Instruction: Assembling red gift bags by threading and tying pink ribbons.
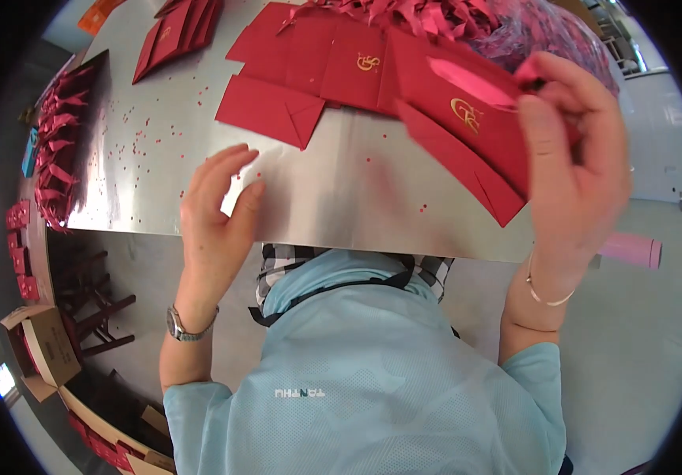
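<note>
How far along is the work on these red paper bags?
Looks done: a few flat red bags stacked at the table's far left. In hand: the right hand holds up one red bag with a gold emblem; the left hand rests open on the table. Left: flat bags spread ahead and a heap of red ribbons.

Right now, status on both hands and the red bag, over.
Right hand gripping flat red paper bag by its upper edge, lifted off the table. Left hand open, on bare metal table. Nothing between them.
</note>
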The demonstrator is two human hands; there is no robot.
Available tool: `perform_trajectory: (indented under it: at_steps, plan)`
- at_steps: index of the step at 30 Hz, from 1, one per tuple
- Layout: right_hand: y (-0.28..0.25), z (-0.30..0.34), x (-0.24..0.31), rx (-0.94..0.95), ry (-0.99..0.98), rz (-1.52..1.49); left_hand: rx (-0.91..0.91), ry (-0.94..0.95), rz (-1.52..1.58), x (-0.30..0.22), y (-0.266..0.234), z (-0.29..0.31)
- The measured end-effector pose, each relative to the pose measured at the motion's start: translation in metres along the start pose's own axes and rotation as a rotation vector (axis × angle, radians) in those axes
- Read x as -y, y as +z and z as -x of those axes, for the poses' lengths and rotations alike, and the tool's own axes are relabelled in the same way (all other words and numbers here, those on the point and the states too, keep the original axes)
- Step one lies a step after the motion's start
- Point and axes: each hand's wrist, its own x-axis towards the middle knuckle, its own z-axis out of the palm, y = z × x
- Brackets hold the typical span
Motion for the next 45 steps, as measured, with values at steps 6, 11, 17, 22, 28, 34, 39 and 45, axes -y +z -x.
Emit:
perform_trajectory:
  at_steps: [6, 11, 17, 22, 28, 34, 39, 45]
  plan:
    - [0.086, 0.035, 0.037, 0.738, -0.078, -0.035, -0.236, -0.088, 0.268, 0.000, 0.008, 0.002]
    - [0.100, 0.005, -0.033, 0.404, -0.035, -0.182, -0.242, -0.148, 0.259, 0.005, 0.003, 0.019]
    - [0.124, 0.000, -0.190, 0.183, -0.004, 0.321, 0.045, -0.066, -0.063, -0.016, 0.045, 0.003]
    - [0.119, 0.019, -0.152, 0.213, -0.017, 0.075, 0.128, -0.159, -0.210, -0.011, 0.057, -0.005]
    - [0.073, 0.075, -0.056, 0.687, 0.143, -0.464, 0.204, -0.283, -0.129, -0.010, 0.058, -0.015]
    - [0.066, 0.080, -0.032, 0.691, 0.355, -0.873, 0.259, -0.392, 0.128, -0.004, 0.051, -0.034]
    - [0.077, 0.086, -0.030, 0.541, -0.027, -0.335, 0.265, -0.409, 0.167, 0.000, 0.043, -0.028]
    - [0.107, 0.093, -0.019, 0.424, 0.065, -0.417, 0.336, -0.486, 0.307, 0.005, 0.037, -0.019]
